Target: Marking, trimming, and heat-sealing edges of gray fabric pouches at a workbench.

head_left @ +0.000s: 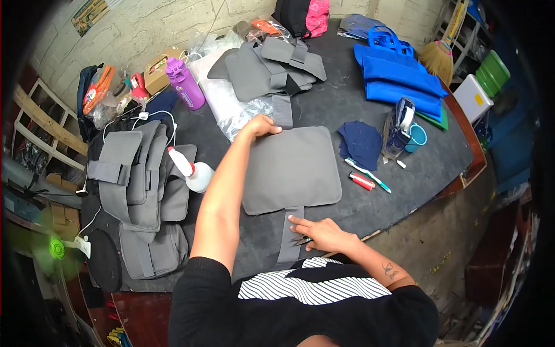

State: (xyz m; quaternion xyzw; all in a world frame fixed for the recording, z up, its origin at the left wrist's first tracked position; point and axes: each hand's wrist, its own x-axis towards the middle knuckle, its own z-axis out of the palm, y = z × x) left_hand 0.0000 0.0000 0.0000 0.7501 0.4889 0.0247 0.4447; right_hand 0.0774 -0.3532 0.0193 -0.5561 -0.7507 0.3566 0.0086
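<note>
A grey padded fabric panel point(292, 170) with rounded corners lies flat in front of me on the dark table. One grey strap point(282, 111) extends from its far edge and another strap point(290, 231) from its near edge. My left hand point(261, 126) is closed on the panel's far edge, beside the far strap. Over the near strap, my right hand point(325, 234) holds small dark scissors point(302, 240) low in its fingers. Its forefinger stretches onto the strap. The scissors' handles are mostly hidden by the hand.
Stacked grey strapped pieces lie left point(130, 179) and at the back point(260, 69). Around them stand a white spray bottle point(199, 177) and a purple bottle point(185, 84). To the right are navy fabric pieces point(361, 144), a toothbrush point(369, 175), a red lighter point(362, 181) and blue bags point(399, 75).
</note>
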